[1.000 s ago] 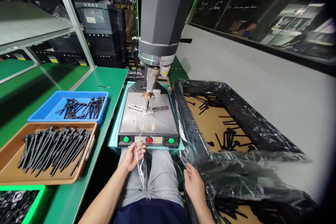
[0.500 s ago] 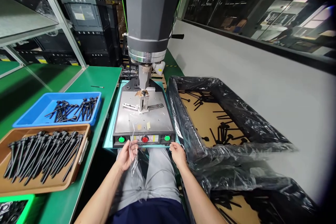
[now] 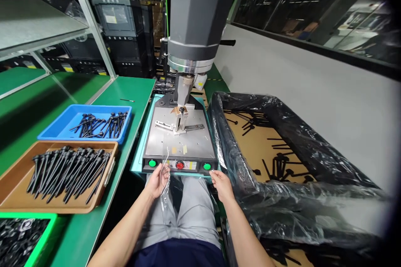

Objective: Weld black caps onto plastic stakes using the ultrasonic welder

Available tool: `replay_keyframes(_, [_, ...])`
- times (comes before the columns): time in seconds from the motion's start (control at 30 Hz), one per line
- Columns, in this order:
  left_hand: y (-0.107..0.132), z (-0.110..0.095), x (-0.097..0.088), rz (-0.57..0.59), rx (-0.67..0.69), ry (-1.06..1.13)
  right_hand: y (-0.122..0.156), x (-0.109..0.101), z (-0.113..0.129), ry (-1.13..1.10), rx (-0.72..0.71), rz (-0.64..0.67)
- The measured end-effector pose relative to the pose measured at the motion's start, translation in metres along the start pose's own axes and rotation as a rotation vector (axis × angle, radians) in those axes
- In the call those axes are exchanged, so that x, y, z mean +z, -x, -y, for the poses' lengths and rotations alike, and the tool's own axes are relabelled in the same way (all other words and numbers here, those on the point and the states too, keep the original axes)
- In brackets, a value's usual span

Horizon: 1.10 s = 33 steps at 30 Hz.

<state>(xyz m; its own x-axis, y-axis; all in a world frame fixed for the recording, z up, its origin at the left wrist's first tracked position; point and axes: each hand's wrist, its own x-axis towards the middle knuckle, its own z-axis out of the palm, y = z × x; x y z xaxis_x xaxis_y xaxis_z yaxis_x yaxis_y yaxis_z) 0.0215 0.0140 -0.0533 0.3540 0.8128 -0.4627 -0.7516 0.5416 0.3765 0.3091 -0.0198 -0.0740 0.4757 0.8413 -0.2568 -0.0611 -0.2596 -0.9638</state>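
Note:
At the front edge of a bench machine, my left hand (image 3: 161, 180) is closed on thin clear plastic film (image 3: 165, 202), which hangs down over my lap. My right hand (image 3: 222, 184) is in a pinch just below the right green button (image 3: 207, 167); whatever lies between its fingertips is too small to make out. Neither hand presses a button. The left green button (image 3: 152, 163) and the red button (image 3: 179, 165) sit on the same panel. Behind them, a small metal fixture (image 3: 180, 120) holds a dark-topped part under the machine's horn (image 3: 184, 89).
To the left, a brown tray (image 3: 12, 204) and a blue tray (image 3: 58, 123) hold black long-stemmed parts. A green bin (image 3: 46, 233) contains small black pieces. Plastic-lined boxes (image 3: 230, 146) with more black parts stand to my right. The grey machine head (image 3: 194, 16) overhangs the plate.
The view has turned slightly left, so everything appears further right. Both hands stay at the panel's front edge, and the film still hangs from my left hand.

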Motion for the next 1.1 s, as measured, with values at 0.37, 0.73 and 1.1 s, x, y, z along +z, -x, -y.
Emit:
replay_keyframes(0.37, [0.006, -0.004, -0.002, -0.029, 0.227, -0.120, -0.001, -0.012, 0.009, -0.021, -0.153, -0.091])
replay_keyframes(0.73, [0.022, -0.040, 0.000, -0.095, 0.544, -0.541, 0.005, -0.008, 0.034, 0.029, -0.142, -0.064])
replay_keyframes(1.1, [0.020, -0.049, -0.011, -0.346, 0.658, -0.608, 0.017, 0.007, 0.027, -0.059, 0.127, 0.053])
